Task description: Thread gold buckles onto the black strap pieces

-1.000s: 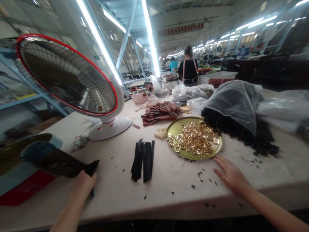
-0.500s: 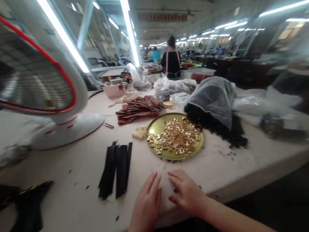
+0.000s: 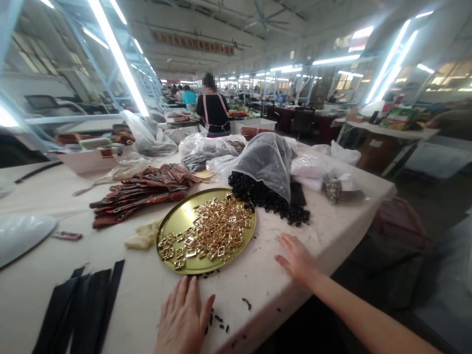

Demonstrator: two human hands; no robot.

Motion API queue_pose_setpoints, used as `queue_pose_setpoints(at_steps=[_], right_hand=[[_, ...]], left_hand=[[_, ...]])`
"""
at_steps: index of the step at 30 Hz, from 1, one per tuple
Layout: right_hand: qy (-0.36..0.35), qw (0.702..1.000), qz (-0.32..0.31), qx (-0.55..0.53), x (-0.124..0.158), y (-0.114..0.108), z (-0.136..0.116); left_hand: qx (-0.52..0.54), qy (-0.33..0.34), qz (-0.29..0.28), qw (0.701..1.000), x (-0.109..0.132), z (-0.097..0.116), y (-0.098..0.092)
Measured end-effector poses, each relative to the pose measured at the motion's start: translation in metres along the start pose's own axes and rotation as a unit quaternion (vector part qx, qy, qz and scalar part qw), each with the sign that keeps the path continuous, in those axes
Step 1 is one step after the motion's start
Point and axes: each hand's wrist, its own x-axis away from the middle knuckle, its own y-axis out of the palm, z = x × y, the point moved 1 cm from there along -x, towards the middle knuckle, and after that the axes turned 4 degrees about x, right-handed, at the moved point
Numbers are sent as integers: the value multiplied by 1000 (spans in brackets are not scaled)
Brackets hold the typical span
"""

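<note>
My left hand [image 3: 183, 314] lies flat on the pale tabletop, fingers stretched out, close to the near rim of a round gold tray [image 3: 170, 216]. A heap of small gold buckles [image 3: 217, 228] fills much of that tray. Small black bits [image 3: 218, 322] are scattered beside the left thumb. On the right, my right hand [image 3: 297, 258] rests over the table near its front edge, fingers extended and holding nothing visible. Beyond it, small black pieces [image 3: 273, 201] spill from a translucent plastic bag [image 3: 269, 157].
Black strips [image 3: 83, 305] lie at the near left, with a pink-handled small tool [image 3: 68, 236] behind them. A stack of reddish-brown pieces [image 3: 143, 189] and a yellowish cloth [image 3: 143, 235] sit left of the tray. A person in an apron [image 3: 213, 108] stands farther back.
My view has swung to the right, and the fan has mostly left it. My hands have moved apart: the left sits just below the tray, the right farther toward the black pieces.
</note>
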Motion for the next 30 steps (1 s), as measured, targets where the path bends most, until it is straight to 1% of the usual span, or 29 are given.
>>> queue_pose_setpoints(at_steps=[2,4,5,7,8,10,11,13,16,19,21,22,24,25,26,27,28,29,30], right_hand=[[-49,997,-43,-28,1,13,-24],[-91,991,-81,-51,-7,20,-40],[-95,990,-87,-51,-14,21,-43],[-67,995,-78,-19,-32,22,-39],[-53,995,-79,0,-40,23,-35],[-54,994,-99,17,-47,27,-34],[-64,992,-112,15,-45,30,-37],[-92,987,-135,-4,-32,37,-54],[-124,977,-164,-51,-3,46,-94],[-144,967,-180,-109,13,51,-133],[-157,955,-183,-171,17,47,-149],[-157,950,-173,-209,19,42,-154],[-131,937,-136,-293,28,27,-155],[-100,928,-124,-337,36,19,-153],[-57,912,-132,-384,46,14,-149],[2,885,-166,-436,57,10,-143],[74,836,-229,-493,69,10,-137],[159,763,-304,-548,80,13,-130],[250,676,-362,-590,88,19,-123]], left_hand=[[23,27,-17,999,4,1,2],[47,48,-28,997,9,-5,1],[51,46,-27,997,12,-9,0],[44,19,-16,999,17,-16,-4],[36,3,-11,999,18,-18,-6],[27,-20,-10,999,18,-15,-9],[27,-25,-11,999,17,-11,-9],[39,-20,-10,999,13,1,-9],[60,-18,7,998,9,17,-6],[99,3,11,995,11,23,-5],[140,36,-3,989,14,19,-8],[157,48,-8,986,16,17,-10],[166,52,-11,985,19,10,-14],[158,45,-11,986,20,8,-17],[148,37,-12,988,21,8,-18],[141,31,-13,989,21,9,-19],[139,29,-14,990,20,13,-20],[146,33,-14,989,19,19,-20],[160,44,-15,986,18,26,-20]])
